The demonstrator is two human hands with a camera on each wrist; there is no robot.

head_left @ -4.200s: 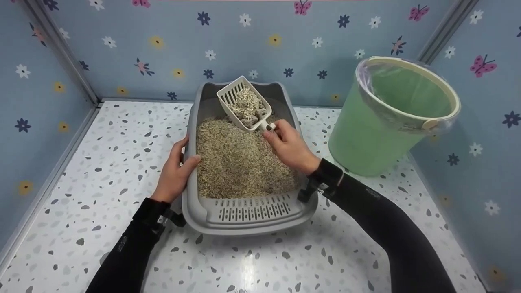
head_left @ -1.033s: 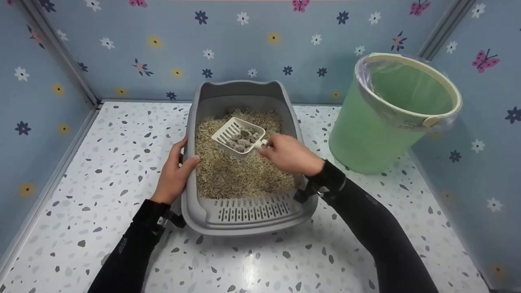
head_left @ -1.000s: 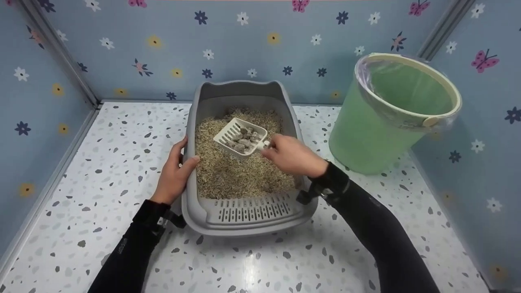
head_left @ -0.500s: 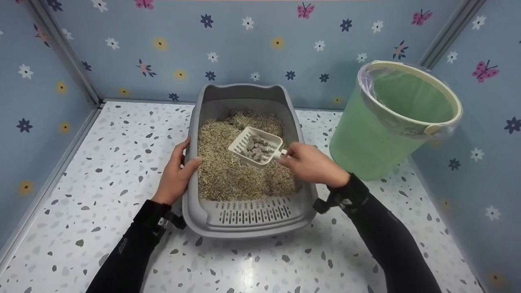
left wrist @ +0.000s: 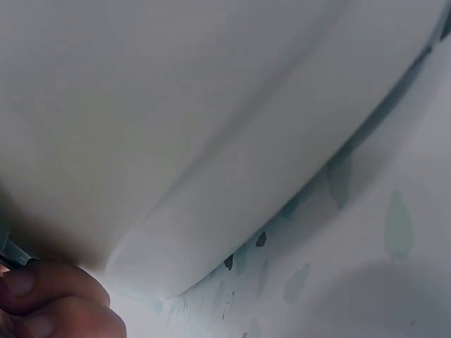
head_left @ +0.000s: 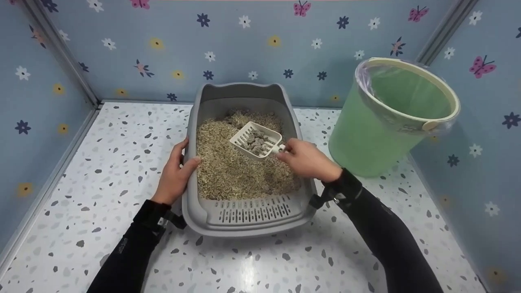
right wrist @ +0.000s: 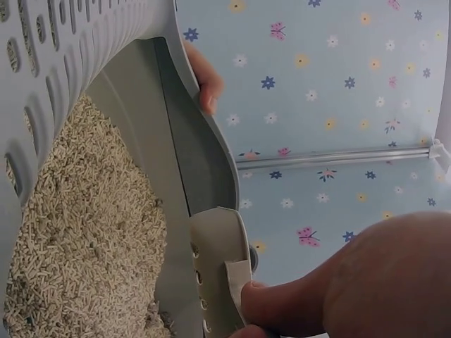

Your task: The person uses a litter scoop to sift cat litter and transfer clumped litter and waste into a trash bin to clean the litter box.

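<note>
A white slotted litter scoop (head_left: pixel 270 137) is held level over the litter box, its handle pinched between the thumb and curled fingers of my right hand (head_left: pixel 311 160). Several grey-brown clumps (head_left: pixel 256 143) lie in the scoop. Below it, pale pellet litter (head_left: pixel 236 179) fills the grey litter box (head_left: pixel 248 228). My left hand (head_left: pixel 174 176) grips the box's left side, thumb over the rim and fingers outside. The left wrist view shows the box's outer wall (left wrist: pixel 211 162) with fingertips (left wrist: pixel 60 296) beside it. In the right wrist view, the scoop (right wrist: pixel 218 243) appears edge-on near the box's rim.
A green bin (head_left: pixel 362 142) with a clear plastic liner (head_left: pixel 401 124) over its cream rim stands right of the box. Flower-patterned walls (head_left: pixel 244 40) enclose the back and both sides. The speckled white floor (head_left: pixel 118 162) extends around the box.
Earlier the scoop was higher, near the box's back, heaped with pale pellets and clumps. It came down over the litter, then shifted right; mostly clumps show in it now. The left hand stayed put.
</note>
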